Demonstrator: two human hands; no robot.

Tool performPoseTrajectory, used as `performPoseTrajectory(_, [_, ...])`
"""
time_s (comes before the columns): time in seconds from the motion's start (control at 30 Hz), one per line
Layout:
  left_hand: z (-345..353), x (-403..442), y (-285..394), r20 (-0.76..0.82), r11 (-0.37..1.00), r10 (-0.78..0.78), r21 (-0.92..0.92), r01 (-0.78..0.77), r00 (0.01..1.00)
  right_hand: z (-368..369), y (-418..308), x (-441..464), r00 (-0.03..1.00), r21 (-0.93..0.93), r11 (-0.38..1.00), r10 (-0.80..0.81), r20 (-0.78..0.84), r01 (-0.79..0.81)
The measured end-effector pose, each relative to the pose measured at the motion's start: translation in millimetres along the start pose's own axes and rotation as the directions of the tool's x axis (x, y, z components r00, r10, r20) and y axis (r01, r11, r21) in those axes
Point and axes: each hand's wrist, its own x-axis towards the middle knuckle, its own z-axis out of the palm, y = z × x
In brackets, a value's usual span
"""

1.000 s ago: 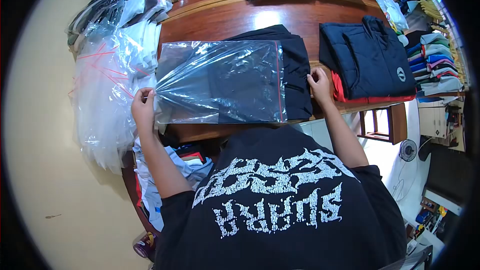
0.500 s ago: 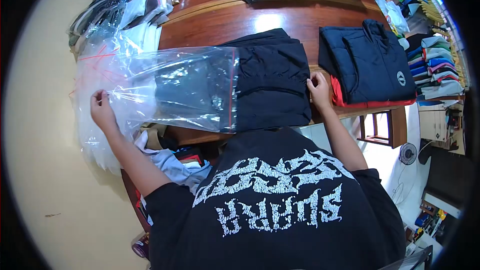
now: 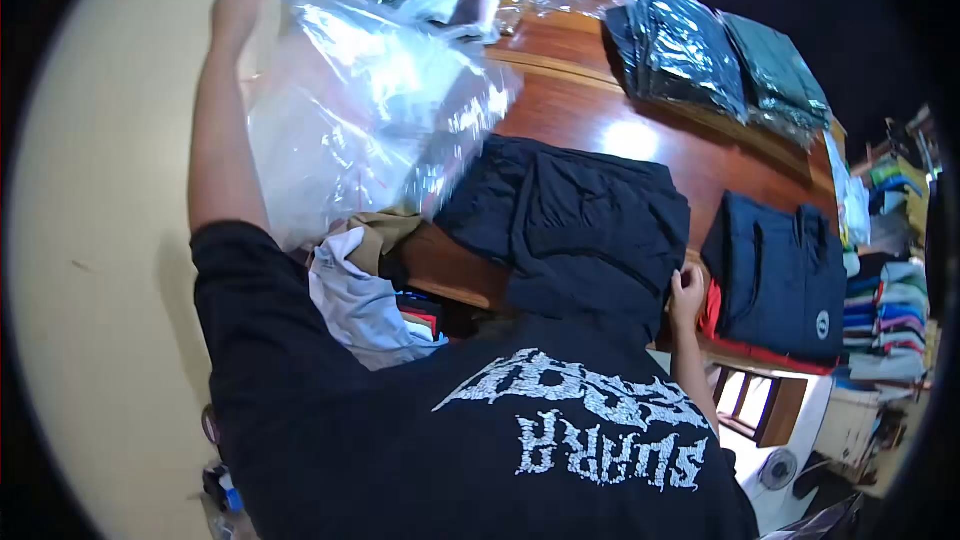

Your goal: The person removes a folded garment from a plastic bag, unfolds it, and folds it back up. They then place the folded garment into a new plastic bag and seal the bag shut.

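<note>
At the upper left, my left hand (image 3: 240, 8) is raised and closed on the end of a clear plastic bag (image 3: 385, 70). The bag hangs toward the table, blurred, its lower end beside a folded black garment (image 3: 600, 225). No plastic covers this garment, which lies on the wooden table close to my body. My right hand (image 3: 687, 295) pinches the garment's right edge with thumb and fingers. Just right of that hand rests a folded dark jacket (image 3: 780, 275) with a round white logo, on top of a red cloth (image 3: 711, 310).
Bagged dark garments (image 3: 685, 50) lie at the back of the table (image 3: 570, 105). Other packed clothes (image 3: 470, 0) sit at the far left. Below the table edge hangs a grey cloth (image 3: 360, 300). A stack of coloured clothes (image 3: 888, 315) and a fan (image 3: 778, 468) stand at right.
My left hand has swung up and away, pulling the plastic bag off the black garment's left end. My right hand stays at the garment's right edge. The camera view has shifted.
</note>
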Motion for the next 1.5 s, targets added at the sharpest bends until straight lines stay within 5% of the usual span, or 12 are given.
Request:
performPoseTrajectory(0.2, [-102.1,-100.7,-262.5,-0.134,0.621,-0.752,-0.474,0.624,0.646,3.4,11.6,-0.1,0.999,0.076,0.997,0.034,0.008,-0.034])
performPoseTrajectory(0.5, [-81.7,-277.7,-244.6,-0.045,0.194,-0.974,-0.680,0.707,0.224,6.0,31.4,1.9,0.999,0.018,1.000,-0.023,0.028,0.023])
performPoseTrajectory(0.67, [-71.8,-252.6,-81.0,-0.604,0.484,-0.701,-0.013,0.875,0.379,3.4,7.8,2.6,0.997,0.023,0.999,0.044,0.071,-0.045])
performPoseTrajectory(0.77, [-86.6,-250.5,57.7,-0.089,0.698,-0.520,-0.616,0.364,0.849,4.1,12.7,2.1,0.998,0.024,0.999,0.034,0.058,-0.036])
performPoseTrajectory(0.83, [-96.4,-275.1,138.3,0.227,0.489,-0.202,-0.820,0.299,0.953,3.0,11.6,1.9,0.997,0.028,0.999,0.039,0.065,-0.041])
performPoseTrajectory(0.87, [-89.4,-259.7,170.6,0.140,0.287,0.268,-0.956,0.059,0.953,2.6,11.4,2.1,0.997,-0.013,0.999,0.040,0.062,-0.039])
performPoseTrajectory(0.9, [-82.3,-244.2,202.7,0.020,-0.052,0.676,-0.996,0.075,0.736,3.1,7.9,2.2,0.997,-0.020,0.999,0.041,0.059,-0.039])
performPoseTrajectory(1.07, [-103.8,-279.2,327.6,-0.219,-0.165,0.154,-0.967,-0.193,0.964,1.1,9.9,1.9,0.998,0.036,0.999,0.010,0.065,-0.013])
performPoseTrajectory(1.2, [-109.3,-274.7,350.4,-0.136,-0.100,0.072,-0.987,-0.129,0.988,0.0,2.8,0.3,0.993,-0.017,0.995,0.096,0.074,-0.095])
performPoseTrajectory(1.33, [-78.5,-260.9,319.6,-0.257,-0.418,0.501,-0.908,-0.029,0.826,0.8,14.1,2.0,0.997,-0.023,0.999,0.029,0.071,-0.027])
performPoseTrajectory(1.37, [-56.6,-264.3,329.3,-0.400,-0.581,0.360,-0.803,-0.133,0.843,1.3,20.6,1.2,0.997,0.018,0.998,0.057,0.056,-0.058])
performPoseTrajectory(1.5, [-27.5,-283.1,299.3,0.253,-0.034,0.510,-0.949,0.313,0.822,1.4,12.5,0.4,0.990,0.171,0.975,0.138,0.037,-0.143])
